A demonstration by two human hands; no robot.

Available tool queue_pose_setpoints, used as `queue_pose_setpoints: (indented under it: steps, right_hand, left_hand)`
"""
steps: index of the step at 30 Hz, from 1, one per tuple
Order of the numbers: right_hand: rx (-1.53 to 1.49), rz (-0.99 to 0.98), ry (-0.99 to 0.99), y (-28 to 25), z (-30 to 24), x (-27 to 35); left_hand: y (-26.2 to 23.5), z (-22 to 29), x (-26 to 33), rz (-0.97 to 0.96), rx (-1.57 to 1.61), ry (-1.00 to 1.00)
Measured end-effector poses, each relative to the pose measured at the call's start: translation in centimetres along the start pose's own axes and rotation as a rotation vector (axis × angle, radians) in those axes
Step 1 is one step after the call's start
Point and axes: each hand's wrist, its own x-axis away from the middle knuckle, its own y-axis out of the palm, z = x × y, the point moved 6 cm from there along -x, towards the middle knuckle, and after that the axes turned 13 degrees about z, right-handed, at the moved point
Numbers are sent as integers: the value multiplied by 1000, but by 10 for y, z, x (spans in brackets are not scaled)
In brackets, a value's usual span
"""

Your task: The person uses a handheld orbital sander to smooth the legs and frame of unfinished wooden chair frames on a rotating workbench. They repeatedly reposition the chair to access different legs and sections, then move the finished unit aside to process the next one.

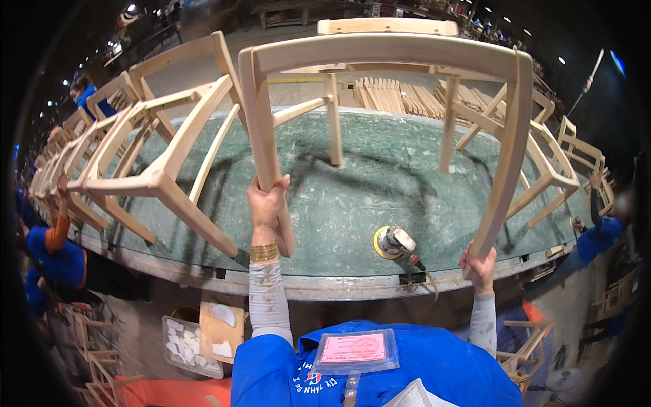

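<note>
A person in a blue shirt [434,353], at the near edge of a green-topped table [319,210], holds an unfinished wooden chair frame [386,53] over the table's middle. The left hand [268,203] is closed around the frame's left upright, above the table's near half; the right hand [480,270] grips the lower end of the right upright at the table's near edge. Whether the frame's far legs touch the tabletop cannot be told. A sander [393,242] with a yellow-edged pad sits near the table's front edge, between the hands. More pale chair frames [159,178] line the table's left side; another frame [553,176] stands at its right end. Curved wooden pieces [386,95] lie stacked beyond the table's far edge.
</note>
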Motion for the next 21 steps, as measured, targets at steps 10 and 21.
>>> queue_pose_setpoints:
  steps: [10,21]
  right_hand:
    - [-140,-105,177,-12,28,-89]
    - [467,216,-944,44,-50,-11]
  left_hand:
    - [49,79,7,-72,-240,300]
    - [45,69,7,-39,-314,282]
